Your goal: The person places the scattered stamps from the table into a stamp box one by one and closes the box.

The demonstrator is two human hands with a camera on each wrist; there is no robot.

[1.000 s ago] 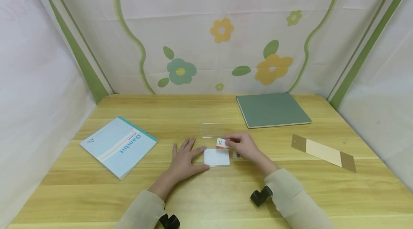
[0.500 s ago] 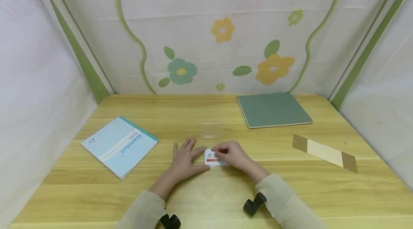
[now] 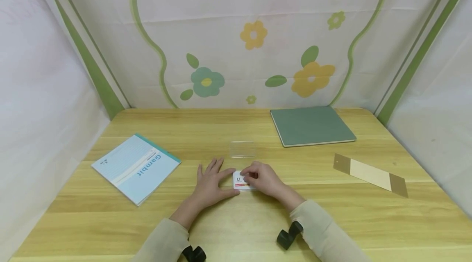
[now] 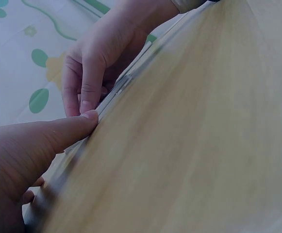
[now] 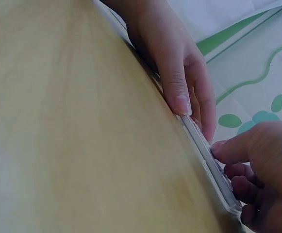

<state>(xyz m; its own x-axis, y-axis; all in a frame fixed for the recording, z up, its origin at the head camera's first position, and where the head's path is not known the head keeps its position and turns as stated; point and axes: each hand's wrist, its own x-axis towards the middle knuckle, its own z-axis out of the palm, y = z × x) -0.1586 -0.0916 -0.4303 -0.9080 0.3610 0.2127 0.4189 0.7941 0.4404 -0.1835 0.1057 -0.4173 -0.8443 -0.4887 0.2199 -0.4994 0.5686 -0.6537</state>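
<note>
A small white card [image 3: 237,179] printed with a "U" and a red-orange band lies face up inside a shallow clear plastic box [image 5: 221,180]. My left hand [image 3: 209,188] rests on the table with its fingers spread. Its thumb and forefinger hold the box at its two left corners. From the right, my right hand [image 3: 266,180] has its thumb and forefinger on the card, covering its right part; the other fingers curl under the palm. In the left wrist view, the left thumb [image 4: 75,130] touches the box's near edge.
A clear plastic lid [image 3: 242,149] lies just behind the box. A light blue notebook [image 3: 136,168] is at the left, and a green hardcover book [image 3: 312,126] at the back right. A brown-and-cream paper strip [image 3: 370,174] lies at the right.
My right hand has moved left and down, bringing the card from above and right of the box into it. Over the last half second it has barely shifted. My left hand has stayed put.
</note>
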